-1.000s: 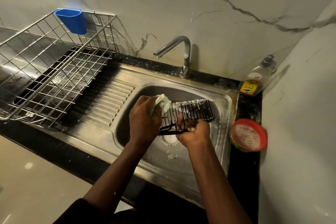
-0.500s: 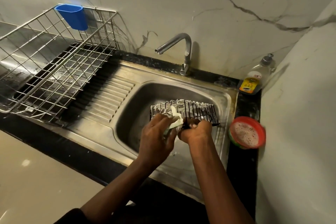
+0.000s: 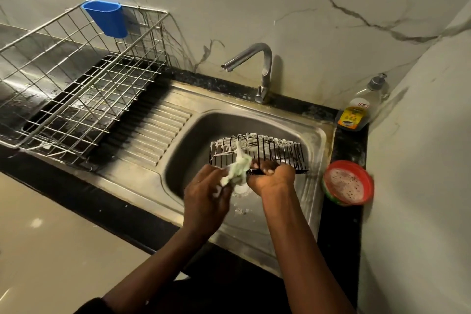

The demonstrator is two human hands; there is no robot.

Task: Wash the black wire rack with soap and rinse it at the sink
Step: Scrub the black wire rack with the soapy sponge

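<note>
a black wire rack [image 3: 260, 150], streaked with white foam along its top bars, is held over the basin of the stainless steel sink [image 3: 316, 135], standing on its long edge above the drain. the right hand [image 3: 274, 178] has its fingers clenched round the rack's near bottom rail. the left hand [image 3: 206, 201], a little blurred, grasps a pale green soapy scrubbing pad [image 3: 238, 168] that touches the rack's near left side. a curved chrome tap [image 3: 254, 64] stands behind the basin against the marbled wall. at the right, a clear pump bottle of dish soap with a yellow label [image 3: 356, 109] sits in the corner, and a round red bowl of frothy liquid [image 3: 348, 182] sits just beside the sink rim. on the left, a steel wire draining basket [image 3: 76, 89] carries a blue plastic cup [image 3: 107, 18] hooked on its back edge
</note>
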